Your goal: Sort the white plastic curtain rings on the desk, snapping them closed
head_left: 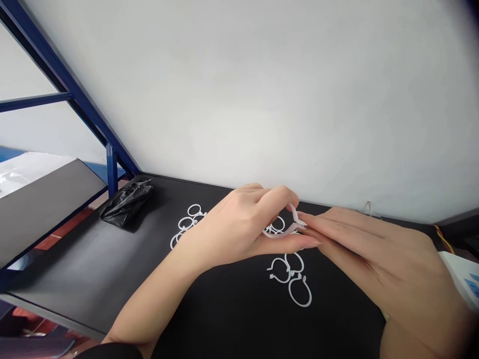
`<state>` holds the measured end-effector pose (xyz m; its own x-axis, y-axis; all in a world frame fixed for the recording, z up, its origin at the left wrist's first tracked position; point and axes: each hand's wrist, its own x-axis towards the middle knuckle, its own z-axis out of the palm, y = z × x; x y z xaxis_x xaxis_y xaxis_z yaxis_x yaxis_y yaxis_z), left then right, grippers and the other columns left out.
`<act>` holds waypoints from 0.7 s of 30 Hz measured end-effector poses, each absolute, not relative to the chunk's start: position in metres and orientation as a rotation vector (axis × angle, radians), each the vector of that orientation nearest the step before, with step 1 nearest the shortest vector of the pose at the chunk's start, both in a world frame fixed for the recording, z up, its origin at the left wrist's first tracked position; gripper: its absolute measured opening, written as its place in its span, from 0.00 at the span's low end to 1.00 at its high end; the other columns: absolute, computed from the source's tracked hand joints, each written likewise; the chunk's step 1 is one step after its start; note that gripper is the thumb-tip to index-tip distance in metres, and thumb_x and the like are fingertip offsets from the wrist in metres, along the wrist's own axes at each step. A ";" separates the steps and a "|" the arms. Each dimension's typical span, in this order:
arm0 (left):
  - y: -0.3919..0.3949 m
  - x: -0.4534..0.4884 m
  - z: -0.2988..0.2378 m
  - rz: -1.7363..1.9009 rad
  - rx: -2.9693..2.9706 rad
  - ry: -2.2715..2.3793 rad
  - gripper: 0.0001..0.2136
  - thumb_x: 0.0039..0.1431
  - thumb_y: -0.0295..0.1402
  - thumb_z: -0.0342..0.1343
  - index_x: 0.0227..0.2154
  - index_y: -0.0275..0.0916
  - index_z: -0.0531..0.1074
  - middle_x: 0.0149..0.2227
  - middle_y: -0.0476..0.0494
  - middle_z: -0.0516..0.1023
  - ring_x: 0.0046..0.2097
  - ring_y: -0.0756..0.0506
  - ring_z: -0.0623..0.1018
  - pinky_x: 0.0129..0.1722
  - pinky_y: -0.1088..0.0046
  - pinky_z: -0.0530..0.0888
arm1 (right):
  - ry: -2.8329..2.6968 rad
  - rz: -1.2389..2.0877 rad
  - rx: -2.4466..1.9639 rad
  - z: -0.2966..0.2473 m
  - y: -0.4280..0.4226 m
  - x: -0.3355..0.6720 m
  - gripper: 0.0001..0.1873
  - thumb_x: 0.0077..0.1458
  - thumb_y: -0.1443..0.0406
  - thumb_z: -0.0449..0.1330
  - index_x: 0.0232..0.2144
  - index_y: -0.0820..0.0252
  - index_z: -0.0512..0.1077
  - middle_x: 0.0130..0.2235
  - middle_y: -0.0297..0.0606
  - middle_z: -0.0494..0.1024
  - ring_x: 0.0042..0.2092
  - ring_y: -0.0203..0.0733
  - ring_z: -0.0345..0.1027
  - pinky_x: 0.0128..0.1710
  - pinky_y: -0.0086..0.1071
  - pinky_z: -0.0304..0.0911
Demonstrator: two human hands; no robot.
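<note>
My left hand (239, 224) and my right hand (377, 254) meet above a black table (93, 269). Together they pinch a thin white plastic strip (290, 230), bent between the fingertips. The left fingers curl round one end; the right fingers press together on the other. Below the hands lie a few white plastic rings (292, 279), closed into loops. More white rings (189, 223) lie in a loose group to the left, partly hidden by my left wrist.
A crumpled black plastic bag (127, 204) lies at the table's back left. A blue metal frame (75, 94) and a grey shelf (41, 199) stand to the left. A white wall rises behind the table. A white box (464, 274) sits at the right edge.
</note>
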<state>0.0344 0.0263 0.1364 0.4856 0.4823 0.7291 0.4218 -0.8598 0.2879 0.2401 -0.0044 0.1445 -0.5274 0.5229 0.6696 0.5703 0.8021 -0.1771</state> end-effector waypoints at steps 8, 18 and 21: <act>0.021 0.032 0.139 1.340 2.685 0.832 0.15 0.60 0.46 0.56 0.33 0.38 0.65 0.21 0.56 0.64 0.22 0.54 0.64 0.26 0.79 0.66 | -2.366 -0.325 -0.785 0.146 -0.009 0.244 0.09 0.66 0.71 0.50 0.40 0.58 0.70 0.33 0.37 0.78 0.34 0.39 0.73 0.29 0.34 0.65; 0.018 0.030 0.142 1.279 2.673 0.874 0.17 0.60 0.50 0.54 0.33 0.39 0.65 0.21 0.55 0.66 0.22 0.54 0.66 0.24 0.79 0.66 | -2.326 -0.375 -0.860 0.145 -0.016 0.237 0.09 0.66 0.71 0.50 0.34 0.55 0.65 0.32 0.35 0.76 0.36 0.39 0.72 0.32 0.35 0.63; 0.017 0.029 0.142 1.236 2.619 0.852 0.18 0.59 0.50 0.55 0.33 0.39 0.65 0.20 0.56 0.65 0.22 0.54 0.65 0.23 0.80 0.64 | -2.275 -0.391 -0.864 0.145 -0.018 0.237 0.08 0.67 0.69 0.50 0.35 0.55 0.66 0.31 0.34 0.76 0.35 0.40 0.72 0.32 0.36 0.63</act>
<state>0.0294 0.0171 0.1422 0.5071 0.5380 0.6734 0.4377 -0.8338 0.3365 0.2369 -0.0182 0.1452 -0.5609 0.4761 0.6773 0.6749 0.7368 0.0410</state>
